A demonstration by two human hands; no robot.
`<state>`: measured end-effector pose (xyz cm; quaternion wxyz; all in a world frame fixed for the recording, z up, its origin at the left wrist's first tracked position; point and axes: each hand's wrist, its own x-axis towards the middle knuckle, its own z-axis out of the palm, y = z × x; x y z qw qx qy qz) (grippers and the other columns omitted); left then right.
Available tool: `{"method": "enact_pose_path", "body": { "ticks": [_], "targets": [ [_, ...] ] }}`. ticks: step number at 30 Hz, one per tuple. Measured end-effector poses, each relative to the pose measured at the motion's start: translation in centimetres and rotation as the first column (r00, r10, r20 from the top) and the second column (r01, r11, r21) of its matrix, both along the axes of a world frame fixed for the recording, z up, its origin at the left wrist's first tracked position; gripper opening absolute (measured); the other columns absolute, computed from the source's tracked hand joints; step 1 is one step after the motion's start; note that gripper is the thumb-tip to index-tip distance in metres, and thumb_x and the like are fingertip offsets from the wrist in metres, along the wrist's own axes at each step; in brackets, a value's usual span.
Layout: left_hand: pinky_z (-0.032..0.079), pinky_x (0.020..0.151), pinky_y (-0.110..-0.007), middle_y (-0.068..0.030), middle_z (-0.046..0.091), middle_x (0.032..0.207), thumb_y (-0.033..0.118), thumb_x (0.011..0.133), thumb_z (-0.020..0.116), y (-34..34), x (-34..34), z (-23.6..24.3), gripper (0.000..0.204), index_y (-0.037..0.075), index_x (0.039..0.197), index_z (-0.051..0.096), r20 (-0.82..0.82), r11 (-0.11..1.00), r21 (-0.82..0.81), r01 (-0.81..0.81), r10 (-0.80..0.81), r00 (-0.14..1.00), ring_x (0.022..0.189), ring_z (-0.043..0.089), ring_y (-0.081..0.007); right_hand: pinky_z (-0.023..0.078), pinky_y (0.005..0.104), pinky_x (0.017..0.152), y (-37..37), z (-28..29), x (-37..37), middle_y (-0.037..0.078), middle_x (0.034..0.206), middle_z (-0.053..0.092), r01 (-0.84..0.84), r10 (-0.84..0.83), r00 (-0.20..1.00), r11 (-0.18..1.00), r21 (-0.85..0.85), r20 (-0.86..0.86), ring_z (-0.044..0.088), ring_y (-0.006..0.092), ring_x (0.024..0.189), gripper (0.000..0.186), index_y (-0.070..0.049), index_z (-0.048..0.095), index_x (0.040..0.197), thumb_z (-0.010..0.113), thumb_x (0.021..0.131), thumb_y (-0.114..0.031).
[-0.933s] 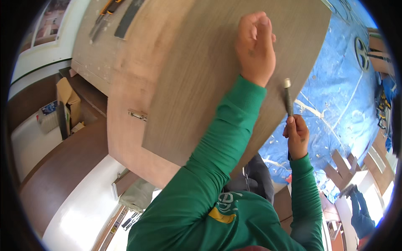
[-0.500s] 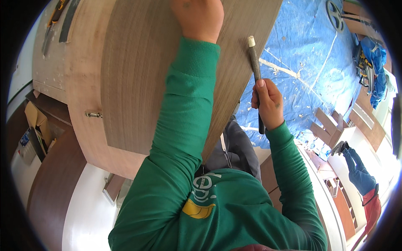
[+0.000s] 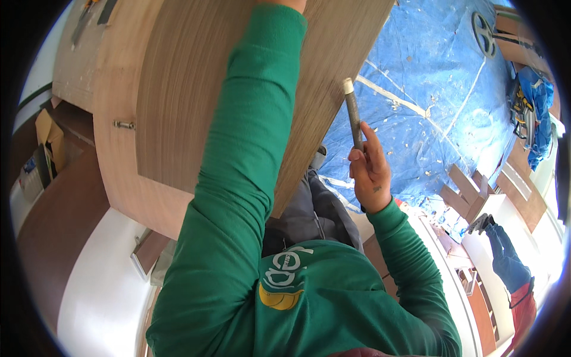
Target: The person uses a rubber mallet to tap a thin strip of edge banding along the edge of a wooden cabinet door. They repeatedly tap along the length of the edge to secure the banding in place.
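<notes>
My left hand [image 3: 288, 3] is cut off by the top edge; only a sliver near the wrist shows beyond the green cuff, its fingers hidden. That arm reaches across a brown wood-grain panel [image 3: 184, 83], which lies over a paler wooden board [image 3: 113, 89]. To the right of the panel, my right hand [image 3: 372, 175] is closed around a dark rod with a pale tip [image 3: 353, 113]. The rod points upward, tip toward the panel's right edge, and its lower end is hidden by the hand. The index finger is stretched along it.
A small metal hinge [image 3: 124, 124] sits on the paler board. Blue sheeting [image 3: 428, 77] covers the floor, scattered with debris. A cardboard box [image 3: 50, 140] is at left, wooden pieces [image 3: 467, 190] at right. Another person [image 3: 508, 256] stands at the far right.
My left hand has moved up, almost out of the picture. My right hand has come lower and slightly left with the rod, its index finger now extended. The view has shifted a little.
</notes>
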<state>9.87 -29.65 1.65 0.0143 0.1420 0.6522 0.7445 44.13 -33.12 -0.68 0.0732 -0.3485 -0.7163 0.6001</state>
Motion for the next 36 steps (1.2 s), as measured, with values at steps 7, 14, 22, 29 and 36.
{"method": "enact_pose_path", "body": {
  "ticks": [7,14,22,29,36],
  "targets": [
    [0.055,0.075,-0.035,-0.0034,0.057,0.073,0.031,0.101,0.063,-2.2,-1.1,-3.1,0.030,0.002,0.107,0.067,0.065,0.925,0.358,0.130,-0.163,0.984,0.069,0.058,-0.0153,0.051,0.0293,0.072,-0.2,0.2,2.3,0.012,0.093,0.065,-0.177,0.177,0.984,0.976,0.129,0.013,0.058,0.0182,0.076,0.056,-0.011,0.054,0.151,0.058,0.098,0.006],
    [0.052,0.070,-0.032,-0.0038,0.060,0.075,0.036,0.102,0.061,-4.7,1.6,-3.3,0.036,0.001,0.109,0.067,0.198,0.863,0.494,0.105,-0.229,0.953,0.070,0.060,-0.0152,0.050,0.0301,0.069,-2.4,-1.3,4.0,0.011,0.083,0.058,-0.269,0.277,0.961,0.949,0.167,-0.028,0.057,0.0201,0.071,0.059,-0.011,0.055,0.151,0.058,0.095,0.009],
    [0.047,0.063,-0.027,-0.0046,0.063,0.073,0.043,0.104,0.054,-3.7,2.8,-2.1,0.047,-0.002,0.109,0.067,0.129,0.977,0.181,0.110,-0.135,0.982,0.067,0.060,-0.0134,0.048,0.0299,0.066,-2.6,-2.4,1.9,0.011,0.077,0.052,-0.284,0.340,0.930,0.906,0.315,-0.140,0.052,0.0213,0.066,0.064,-0.012,0.056,0.150,0.057,0.092,0.015],
    [0.046,0.059,-0.025,-0.0053,0.062,0.070,0.043,0.105,0.052,-3.6,2.7,-2.2,0.048,-0.003,0.110,0.067,0.146,0.972,0.220,0.083,-0.117,0.982,0.063,0.058,-0.0121,0.046,0.0295,0.062,-0.5,-1.9,-0.7,0.009,0.073,0.048,-0.264,0.321,0.942,0.892,0.368,-0.100,0.047,0.0179,0.063,0.060,-0.010,0.059,0.148,0.061,0.092,0.014],
    [0.047,0.058,-0.025,-0.0054,0.061,0.069,0.044,0.106,0.050,-3.4,2.6,-1.8,0.049,-0.002,0.110,0.066,0.179,0.957,0.280,0.075,-0.129,0.975,0.061,0.057,-0.0121,0.048,0.0288,0.064,-1.0,-3.1,0.4,0.010,0.074,0.053,-0.213,0.285,0.951,0.887,0.409,-0.123,0.052,0.0170,0.065,0.056,-0.008,0.060,0.146,0.061,0.094,0.012]
  ]
}}
